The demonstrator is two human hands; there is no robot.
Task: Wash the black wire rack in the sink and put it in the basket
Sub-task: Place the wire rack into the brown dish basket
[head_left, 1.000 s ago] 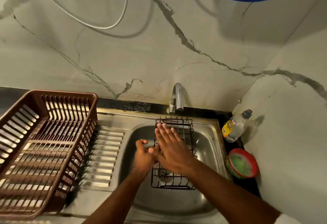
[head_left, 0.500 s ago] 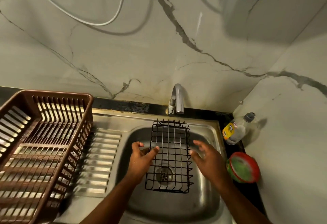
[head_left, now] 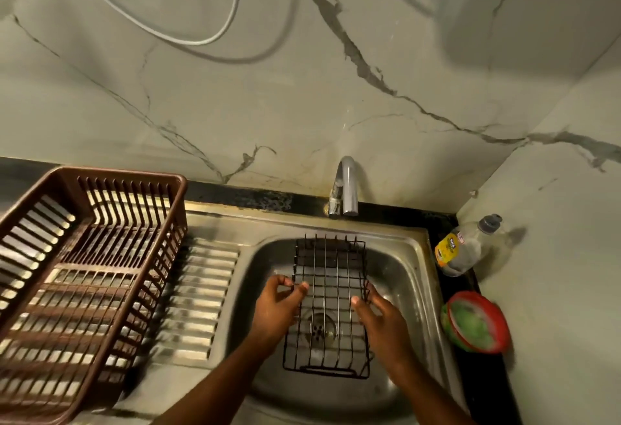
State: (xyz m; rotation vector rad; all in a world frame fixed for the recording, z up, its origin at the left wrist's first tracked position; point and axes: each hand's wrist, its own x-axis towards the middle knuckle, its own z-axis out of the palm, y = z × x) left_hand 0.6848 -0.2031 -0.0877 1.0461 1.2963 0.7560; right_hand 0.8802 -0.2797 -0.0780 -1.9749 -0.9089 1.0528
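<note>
The black wire rack (head_left: 331,276) is in the steel sink (head_left: 408,276), over the drain. My left hand (head_left: 275,308) pinches its left edge with thumb and fingers. On the opposite side my right hand (head_left: 379,315) grips the rack's right edge, thumb on top of the wires. The brown plastic basket (head_left: 134,182) stands on the counter to the left of the sink, with nothing in it.
The tap (head_left: 346,186) stands behind the sink with no water running. A ribbed steel drainboard (head_left: 198,290) lies between basket and sink. A clear soap bottle (head_left: 465,246) and a red-rimmed bowl with a green scrubber (head_left: 475,322) sit on the black ledge at right.
My right hand left the top of the rack, swung out to the right and has now closed on the rack's right edge. My left hand stayed on the left edge.
</note>
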